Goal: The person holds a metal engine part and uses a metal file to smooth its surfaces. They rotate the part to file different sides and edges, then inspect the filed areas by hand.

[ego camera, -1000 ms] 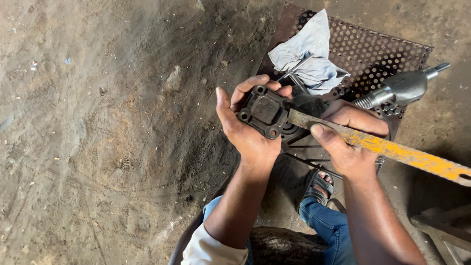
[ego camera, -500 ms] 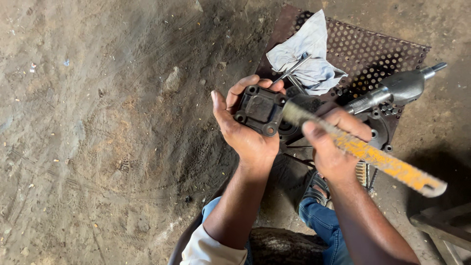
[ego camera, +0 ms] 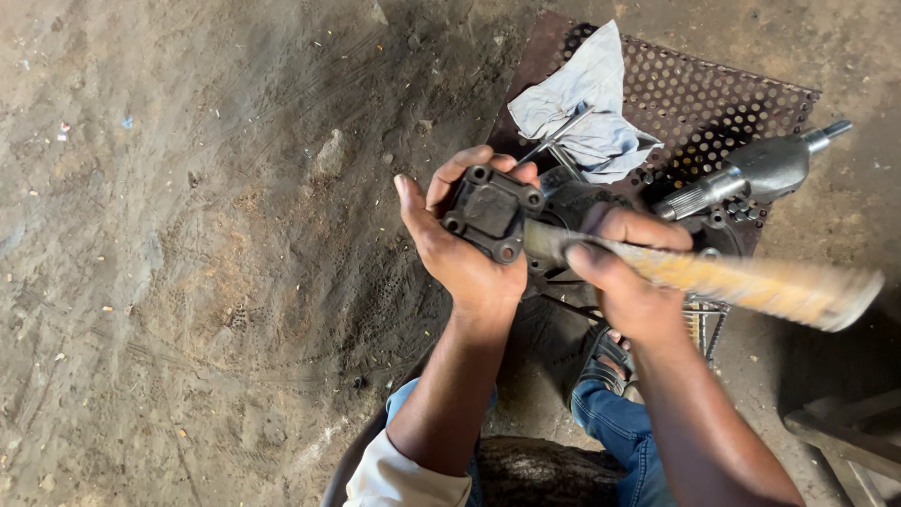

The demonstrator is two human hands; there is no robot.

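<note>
My left hand (ego camera: 460,249) grips a dark square metal cover (ego camera: 493,212) with bolt holes at its corners, held up over the ground. My right hand (ego camera: 624,277) is closed around a long flat yellowish blade (ego camera: 741,282), blurred at its far end, whose near tip rests against the right edge of the cover. Both forearms reach up from the bottom of the view.
A rusty perforated metal sheet (ego camera: 713,94) lies behind the hands with a crumpled grey rag (ego camera: 587,117), a thin metal tool and a silver shaft housing (ego camera: 760,169) on it. Bare dirt floor (ego camera: 188,235) spreads left. My jeans and sandalled foot (ego camera: 601,361) are below.
The yellow blade has swung about in my right hand, its far end first dropping and then rising back to the right. The cover stays in my left hand.
</note>
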